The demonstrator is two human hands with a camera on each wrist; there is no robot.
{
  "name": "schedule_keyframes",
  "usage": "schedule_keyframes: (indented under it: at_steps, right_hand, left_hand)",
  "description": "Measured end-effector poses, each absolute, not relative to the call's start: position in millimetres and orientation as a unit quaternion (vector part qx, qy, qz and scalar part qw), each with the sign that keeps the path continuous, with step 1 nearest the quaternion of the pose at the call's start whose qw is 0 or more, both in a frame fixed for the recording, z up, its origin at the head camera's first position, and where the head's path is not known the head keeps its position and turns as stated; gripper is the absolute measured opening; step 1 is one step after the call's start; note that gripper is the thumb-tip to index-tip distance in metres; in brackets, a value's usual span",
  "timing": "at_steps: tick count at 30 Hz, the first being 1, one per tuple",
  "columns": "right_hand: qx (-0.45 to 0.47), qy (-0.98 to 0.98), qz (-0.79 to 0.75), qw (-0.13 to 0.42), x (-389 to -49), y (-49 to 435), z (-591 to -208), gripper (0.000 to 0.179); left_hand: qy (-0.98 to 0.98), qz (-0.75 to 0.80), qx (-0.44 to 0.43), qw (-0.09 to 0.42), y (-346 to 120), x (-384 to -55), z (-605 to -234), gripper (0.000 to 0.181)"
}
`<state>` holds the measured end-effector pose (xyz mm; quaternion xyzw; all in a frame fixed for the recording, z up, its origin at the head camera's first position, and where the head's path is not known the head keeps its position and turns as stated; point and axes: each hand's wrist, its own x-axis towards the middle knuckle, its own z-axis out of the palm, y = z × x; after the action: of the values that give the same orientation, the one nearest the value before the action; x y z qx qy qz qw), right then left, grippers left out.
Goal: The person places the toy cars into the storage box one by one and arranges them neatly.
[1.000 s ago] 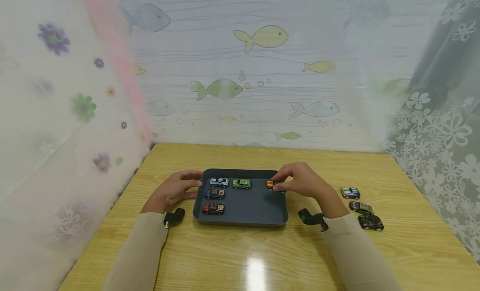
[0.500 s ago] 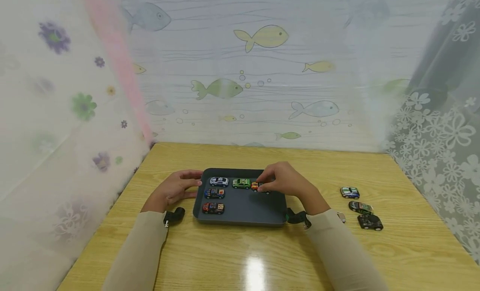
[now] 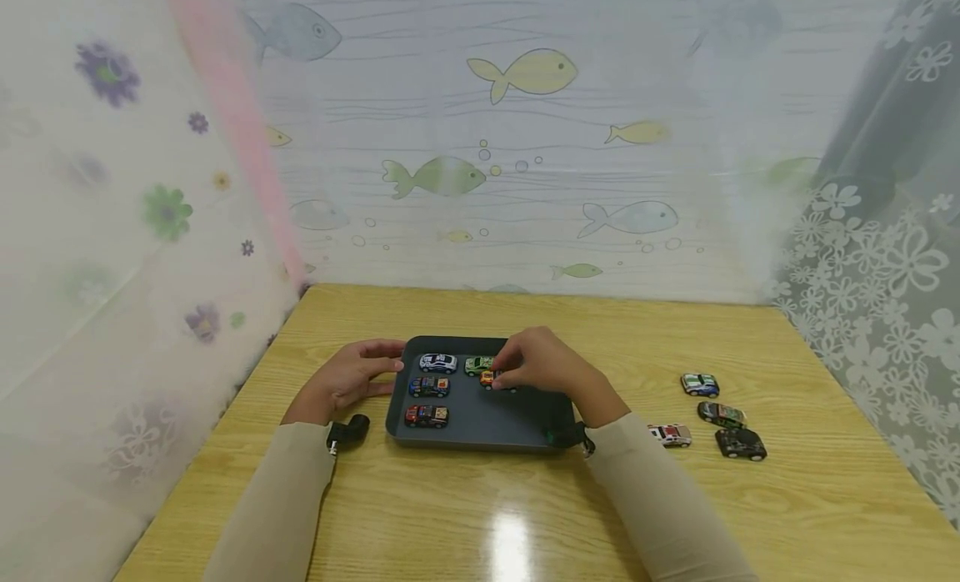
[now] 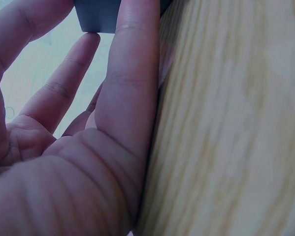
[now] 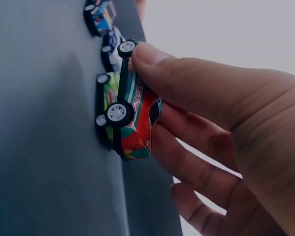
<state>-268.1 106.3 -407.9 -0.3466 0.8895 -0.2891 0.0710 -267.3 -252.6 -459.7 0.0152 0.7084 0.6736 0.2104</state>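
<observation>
Thumb and fingers of my right hand point(image 3: 551, 363) pinch a red, yellow and green toy car point(image 5: 132, 110). It is tilted just in front of the green toy car point(image 3: 478, 365), which it partly hides; I cannot tell whether they touch. Both are over the dark grey tray point(image 3: 480, 443). My left hand point(image 3: 348, 378) is at the tray's left side, its fairly straight fingers touching the wall in the left wrist view. Down the tray's left part stand a white toy car point(image 3: 438, 363), a blue one point(image 3: 429, 387) and a red-black one point(image 3: 427, 416).
Right of the tray on the wooden table point(image 3: 420, 515) stand several more cars: a white-green-blue one point(image 3: 700, 385), a dark green one point(image 3: 722, 414), a black one point(image 3: 741, 444) and a white-red one point(image 3: 670, 435) partly behind the right sleeve. A patterned curtain point(image 3: 480, 232) hangs behind.
My right hand has carried the held car leftward across the tray to the green car. The white-red car has come out from behind the right forearm. My left hand has stayed put.
</observation>
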Motion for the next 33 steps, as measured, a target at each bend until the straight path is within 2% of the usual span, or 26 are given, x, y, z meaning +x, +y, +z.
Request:
schedule_keyframes:
  at_steps: [17, 33]
  right_hand:
    - [-0.339, 0.911, -0.215, 0.09, -271.5, 69.3, -412.1, 0.02]
    - [-0.338, 0.913, -0.209, 0.098, -275.1, 60.5, -416.2, 0.019]
  left_hand:
    - [0.704, 0.68, -0.001, 0.207, -251.4, -268.6, -460.3, 0.059]
    - [0.706, 0.676, 0.005, 0.211, -252.0, -268.3, -460.5, 0.059]
